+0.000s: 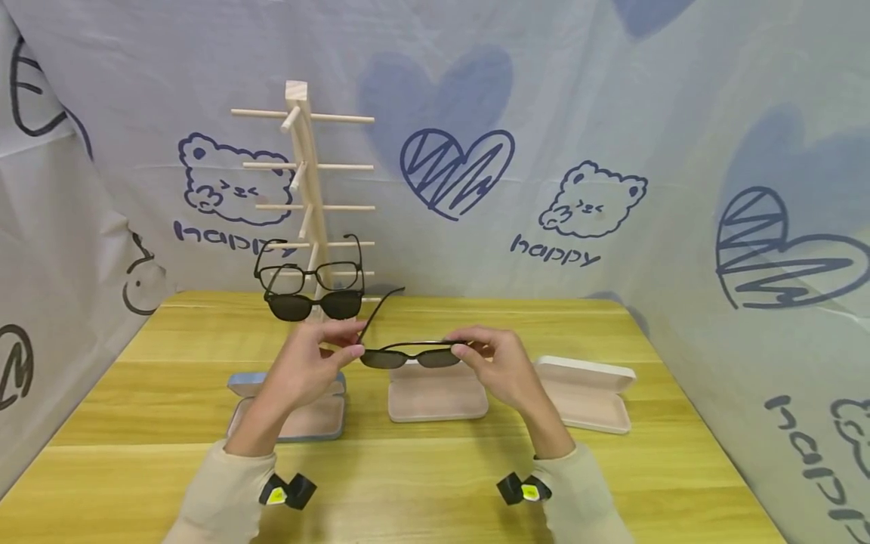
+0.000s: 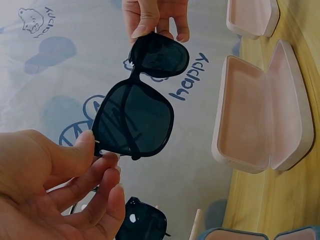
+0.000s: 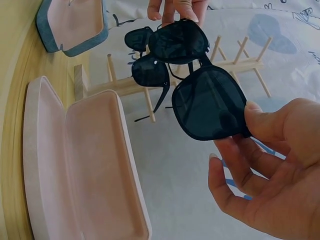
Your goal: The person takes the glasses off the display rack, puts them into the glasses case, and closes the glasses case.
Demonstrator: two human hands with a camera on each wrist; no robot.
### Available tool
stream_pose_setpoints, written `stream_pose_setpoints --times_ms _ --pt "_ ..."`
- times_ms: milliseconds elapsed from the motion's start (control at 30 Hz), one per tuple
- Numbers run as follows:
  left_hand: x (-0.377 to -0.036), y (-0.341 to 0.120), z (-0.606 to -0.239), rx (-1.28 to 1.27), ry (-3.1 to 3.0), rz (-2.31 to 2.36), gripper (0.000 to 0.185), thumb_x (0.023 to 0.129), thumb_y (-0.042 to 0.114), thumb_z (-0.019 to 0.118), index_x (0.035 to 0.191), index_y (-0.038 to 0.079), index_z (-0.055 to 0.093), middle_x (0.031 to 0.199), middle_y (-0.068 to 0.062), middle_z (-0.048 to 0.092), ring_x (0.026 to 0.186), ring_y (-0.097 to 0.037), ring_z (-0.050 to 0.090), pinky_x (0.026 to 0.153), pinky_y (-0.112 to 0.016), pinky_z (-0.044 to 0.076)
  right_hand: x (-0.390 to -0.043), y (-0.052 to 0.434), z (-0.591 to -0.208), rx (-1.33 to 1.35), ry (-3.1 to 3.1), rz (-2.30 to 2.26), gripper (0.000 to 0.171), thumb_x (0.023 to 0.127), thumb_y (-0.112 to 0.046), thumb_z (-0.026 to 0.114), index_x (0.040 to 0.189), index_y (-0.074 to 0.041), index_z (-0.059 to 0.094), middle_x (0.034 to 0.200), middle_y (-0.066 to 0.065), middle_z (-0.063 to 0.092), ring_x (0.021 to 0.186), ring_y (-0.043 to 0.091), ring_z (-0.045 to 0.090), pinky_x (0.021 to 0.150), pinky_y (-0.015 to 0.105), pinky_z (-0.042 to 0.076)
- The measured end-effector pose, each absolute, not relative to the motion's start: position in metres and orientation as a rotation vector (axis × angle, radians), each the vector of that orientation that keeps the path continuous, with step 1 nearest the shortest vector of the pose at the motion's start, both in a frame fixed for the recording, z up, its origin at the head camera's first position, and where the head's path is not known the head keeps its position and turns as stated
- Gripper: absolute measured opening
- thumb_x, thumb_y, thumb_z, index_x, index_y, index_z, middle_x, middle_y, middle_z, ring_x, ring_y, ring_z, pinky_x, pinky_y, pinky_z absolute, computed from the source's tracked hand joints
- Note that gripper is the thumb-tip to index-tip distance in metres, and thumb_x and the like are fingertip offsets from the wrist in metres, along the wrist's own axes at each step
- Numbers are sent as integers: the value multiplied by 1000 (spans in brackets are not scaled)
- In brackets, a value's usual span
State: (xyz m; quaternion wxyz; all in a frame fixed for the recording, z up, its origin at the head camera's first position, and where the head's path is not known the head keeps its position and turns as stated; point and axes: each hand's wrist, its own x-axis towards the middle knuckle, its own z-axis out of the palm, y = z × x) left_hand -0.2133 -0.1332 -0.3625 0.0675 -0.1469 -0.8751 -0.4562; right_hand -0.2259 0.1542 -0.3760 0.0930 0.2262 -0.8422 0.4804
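Observation:
A pair of black sunglasses (image 1: 384, 359) is held up in front of me, level, above the open middle case (image 1: 438, 406). My left hand (image 1: 306, 366) pinches its left hinge corner between thumb and fingers, while my right hand (image 1: 501, 366) pinches the right corner. One temple arm points up and away from the frame; the other lies folded across behind the lenses. In the left wrist view the dark lenses (image 2: 142, 120) face the camera, with the left thumb at the frame's edge. The right wrist view has the right thumb against the near lens (image 3: 210, 105).
Behind my left hand stands a wooden peg rack (image 1: 310, 181), with clear-lensed glasses (image 1: 282, 280) and dark sunglasses (image 1: 291, 307) on its lower pegs. An open blue case (image 1: 322, 419) lies left on the wooden table (image 1: 435, 483), an open white case (image 1: 591, 412) right. Printed cloth hangs behind.

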Motion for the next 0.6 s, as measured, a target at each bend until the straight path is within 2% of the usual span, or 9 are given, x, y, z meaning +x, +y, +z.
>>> stream_pose_setpoints --times_ms 333,600 --pt "-213 -135 -364 -461 -2619 -1378 33 98 5 68 131 -1 69 112 -17 75 103 -28 68 85 -41 59 -226 153 -377 667 -2518 1400 18 96 -4 70 112 -6 79 109 12 79 92 20 71 81 25 58" --pt "-212 -136 -366 -447 -2647 -1373 31 99 4 67 130 1 70 115 -17 74 104 -26 66 82 -31 55 -225 151 -378 640 -2556 1421 18 97 -5 70 112 -6 79 110 12 78 92 19 71 82 25 58"
